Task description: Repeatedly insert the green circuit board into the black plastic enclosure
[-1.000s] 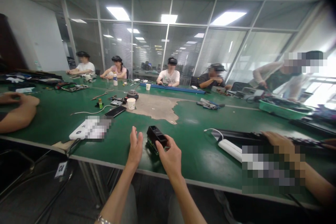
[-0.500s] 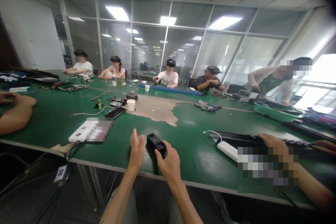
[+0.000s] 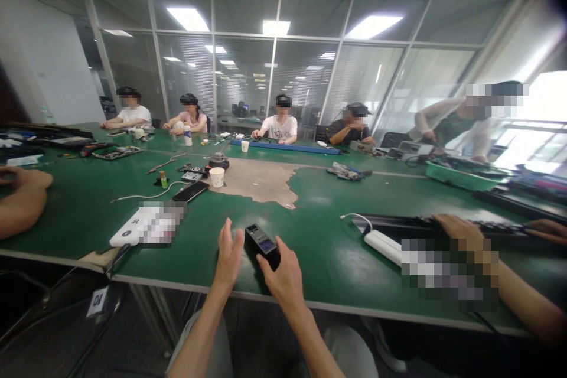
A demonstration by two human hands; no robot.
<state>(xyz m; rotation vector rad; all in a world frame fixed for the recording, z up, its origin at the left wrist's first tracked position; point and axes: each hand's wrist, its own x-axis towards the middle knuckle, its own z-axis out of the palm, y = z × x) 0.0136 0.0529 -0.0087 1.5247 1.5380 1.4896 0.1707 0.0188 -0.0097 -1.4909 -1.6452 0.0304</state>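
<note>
A small black box-shaped device [image 3: 261, 242] with a little screen on its top face is near the table's front edge; its exact kind I cannot make out. Around its near right end my right hand [image 3: 286, 277] is closed, thumb on the near side and fingers along the right. My left hand [image 3: 229, 255] is held up just left of the device, fingers stretched out, apart from it and holding nothing.
On the green table [image 3: 319, 248] a white power bank [image 3: 128, 230], a phone [image 3: 191, 191] and a paper cup [image 3: 217, 177] lie to the left. At right, a co-worker's hand [image 3: 460, 233] rests by a long black part and a white device [image 3: 383, 248]. Several people sit opposite.
The device is tilted slightly more towards me, its screen showing more clearly, and my right thumb has shifted a little left and down. The camera view has turned slightly. My left hand is nearly unchanged.
</note>
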